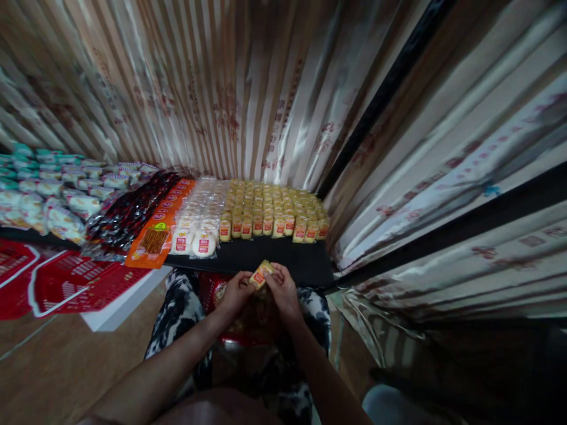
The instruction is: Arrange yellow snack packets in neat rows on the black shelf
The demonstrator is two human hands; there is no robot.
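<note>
Both hands are holding one small yellow packet (261, 274) just in front of the table (283, 255), the left hand (234, 293) and right hand (282, 288) each pinching an end with closed fingers. It likely belongs with the yellow rows (274, 208) on the table; placing it there would call for a forward reach.

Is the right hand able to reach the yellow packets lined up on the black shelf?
Probably yes. The right hand shares a small yellow packet with the left hand, just in front of the yellow packets. Nothing stands between, though both hands are occupied.
</note>
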